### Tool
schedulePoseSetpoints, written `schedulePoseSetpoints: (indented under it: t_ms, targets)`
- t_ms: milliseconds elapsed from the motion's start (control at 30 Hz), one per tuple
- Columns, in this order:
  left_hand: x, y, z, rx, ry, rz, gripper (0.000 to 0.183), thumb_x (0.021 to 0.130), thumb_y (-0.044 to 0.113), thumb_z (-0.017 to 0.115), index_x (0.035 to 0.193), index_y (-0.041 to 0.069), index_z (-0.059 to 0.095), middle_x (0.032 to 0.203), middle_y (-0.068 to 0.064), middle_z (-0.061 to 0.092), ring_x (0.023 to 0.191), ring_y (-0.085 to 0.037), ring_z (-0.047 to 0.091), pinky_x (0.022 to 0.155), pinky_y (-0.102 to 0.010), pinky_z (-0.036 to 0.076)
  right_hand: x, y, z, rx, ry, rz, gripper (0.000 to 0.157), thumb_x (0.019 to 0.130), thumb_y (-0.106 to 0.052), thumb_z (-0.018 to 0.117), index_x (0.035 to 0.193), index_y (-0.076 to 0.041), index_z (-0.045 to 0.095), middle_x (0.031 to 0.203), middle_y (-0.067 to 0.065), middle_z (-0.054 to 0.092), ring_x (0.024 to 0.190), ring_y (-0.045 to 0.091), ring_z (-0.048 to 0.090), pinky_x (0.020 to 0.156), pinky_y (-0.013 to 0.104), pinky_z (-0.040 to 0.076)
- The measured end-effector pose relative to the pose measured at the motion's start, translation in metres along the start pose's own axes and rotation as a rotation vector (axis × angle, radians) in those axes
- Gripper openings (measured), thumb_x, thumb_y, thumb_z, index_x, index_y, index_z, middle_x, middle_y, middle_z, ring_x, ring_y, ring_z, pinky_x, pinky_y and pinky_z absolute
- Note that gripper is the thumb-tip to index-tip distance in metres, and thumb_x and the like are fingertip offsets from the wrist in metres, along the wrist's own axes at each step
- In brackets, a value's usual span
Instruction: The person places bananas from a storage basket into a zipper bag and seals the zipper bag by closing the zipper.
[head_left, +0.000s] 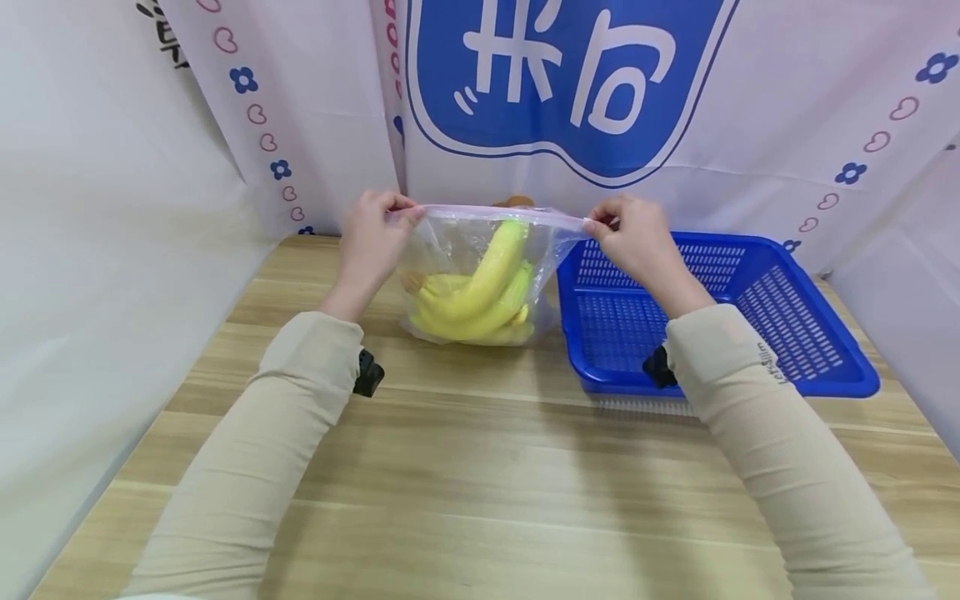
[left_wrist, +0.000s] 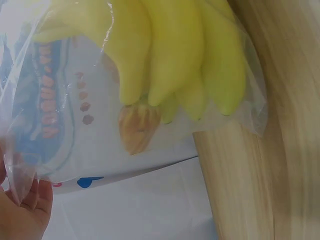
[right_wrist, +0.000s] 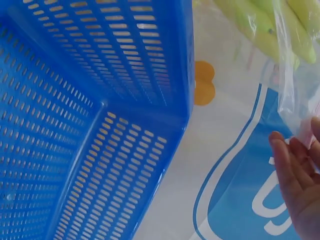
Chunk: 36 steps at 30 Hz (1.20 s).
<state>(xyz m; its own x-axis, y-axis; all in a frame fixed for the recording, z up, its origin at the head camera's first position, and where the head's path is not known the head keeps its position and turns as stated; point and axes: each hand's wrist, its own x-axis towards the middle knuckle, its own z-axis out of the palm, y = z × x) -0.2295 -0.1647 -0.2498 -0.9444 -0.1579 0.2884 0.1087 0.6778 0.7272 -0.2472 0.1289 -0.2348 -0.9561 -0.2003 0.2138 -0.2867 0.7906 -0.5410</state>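
A clear plastic zip bag (head_left: 551, 237) with a pinkish strip along its top hangs stretched between both hands. Several yellow bananas (head_left: 480, 292) lie inside it, one of them standing tilted up toward the opening edge. My left hand (head_left: 372, 237) pinches the left corner of the strip between thumb and fingers. At the right corner my right hand (head_left: 633, 237) pinches the strip the same way. In the left wrist view the bananas (left_wrist: 175, 50) show through the film, tips downward, beside a brownish-orange piece (left_wrist: 139, 127).
A blue perforated basket (head_left: 622, 329) stands right of the bag, under the right forearm. Both are on a wood-grain table (head_left: 480, 483). Behind rises a white printed cloth (head_left: 330, 100) with a large blue emblem. Dark wrist cameras (head_left: 367, 373) sit at the cuffs.
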Motion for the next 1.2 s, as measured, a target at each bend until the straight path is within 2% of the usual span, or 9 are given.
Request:
schedulePoseSetpoints:
  t_ms: [100,200,367,467,633,833,867,1033,1200]
  targets:
    - [0.0,-0.001,0.002,0.015,-0.036,-0.008,0.033,0.095,0.029,0.057,0.11,0.001,0.064,0.12,-0.017,0.057,0.11,-0.03,0.052,0.096,-0.045,0.044,-0.001,-0.001,0.007,0.033,-0.061,0.027,0.026,0.1,-0.016,0.043,0.106,0.005,0.056,0.108,0.024,0.061,0.095,0.037,0.061,0.082,0.044,0.052]
    - [-0.002,-0.004,0.004,0.032,-0.062,-0.006,0.034,0.096,0.029,0.054,0.112,0.0,0.062,0.121,-0.019,0.058,0.11,-0.032,0.052,0.096,-0.047,0.044,-0.004,-0.004,0.017,0.117,-0.139,0.091,0.024,0.103,-0.016,0.035,0.111,0.004,0.046,0.113,0.027,0.06,0.098,0.038,0.066,0.083,0.043,0.056]
    - [-0.003,-0.009,0.011,0.051,-0.104,-0.008,0.037,0.098,0.029,0.05,0.121,0.001,0.057,0.126,-0.021,0.057,0.115,-0.035,0.053,0.099,-0.049,0.043,-0.008,-0.007,0.031,0.23,-0.23,0.182,0.034,0.105,-0.028,0.024,0.119,0.001,0.035,0.118,0.027,0.055,0.1,0.037,0.067,0.082,0.04,0.058]
    - [-0.005,-0.01,0.013,0.05,-0.175,-0.031,0.045,0.099,0.031,0.046,0.133,0.001,0.049,0.131,-0.022,0.054,0.117,-0.036,0.052,0.1,-0.048,0.045,-0.009,-0.007,0.037,0.26,-0.25,0.188,0.047,0.104,-0.04,0.023,0.123,0.002,0.032,0.119,0.028,0.054,0.097,0.039,0.068,0.078,0.037,0.059]
    - [-0.006,-0.016,0.019,0.089,-0.304,-0.096,0.055,0.099,0.035,0.042,0.144,0.003,0.037,0.139,-0.023,0.048,0.107,-0.035,0.055,0.086,-0.043,0.052,-0.01,-0.012,0.046,0.327,-0.283,0.232,0.065,0.099,-0.054,0.022,0.131,0.002,0.026,0.12,0.028,0.051,0.094,0.042,0.068,0.074,0.037,0.06]
    - [-0.008,-0.019,0.021,0.158,-0.388,-0.168,0.069,0.099,0.044,0.039,0.15,0.002,0.02,0.149,-0.027,0.035,0.128,-0.042,0.045,0.103,-0.052,0.043,-0.01,-0.021,0.055,0.332,-0.279,0.296,0.07,0.097,-0.059,0.021,0.135,-0.001,0.02,0.114,0.025,0.055,0.089,0.04,0.07,0.072,0.04,0.06]
    - [-0.009,-0.019,0.021,0.158,-0.411,-0.191,0.073,0.098,0.045,0.039,0.152,0.002,0.014,0.149,-0.029,0.033,0.128,-0.043,0.045,0.102,-0.052,0.044,-0.011,-0.022,0.056,0.332,-0.283,0.303,0.071,0.097,-0.06,0.021,0.136,-0.001,0.019,0.114,0.025,0.055,0.088,0.039,0.07,0.07,0.04,0.06]
    - [-0.013,-0.021,0.019,0.127,-0.508,-0.299,0.084,0.097,0.049,0.039,0.152,0.002,-0.003,0.147,-0.032,0.032,0.114,-0.038,0.051,0.088,-0.045,0.051,-0.011,-0.026,0.061,0.342,-0.341,0.347,0.079,0.095,-0.063,0.019,0.145,-0.002,0.012,0.114,0.028,0.056,0.084,0.038,0.071,0.059,0.032,0.06]
    - [-0.018,-0.02,0.021,0.09,-0.502,-0.32,0.086,0.094,0.056,0.042,0.15,0.001,0.006,0.134,-0.03,0.045,0.088,-0.025,0.054,0.07,-0.031,0.052,-0.012,-0.027,0.062,0.307,-0.402,0.358,0.084,0.093,-0.067,0.015,0.147,-0.003,0.018,0.115,0.026,0.056,0.075,0.03,0.071,0.058,0.031,0.059]
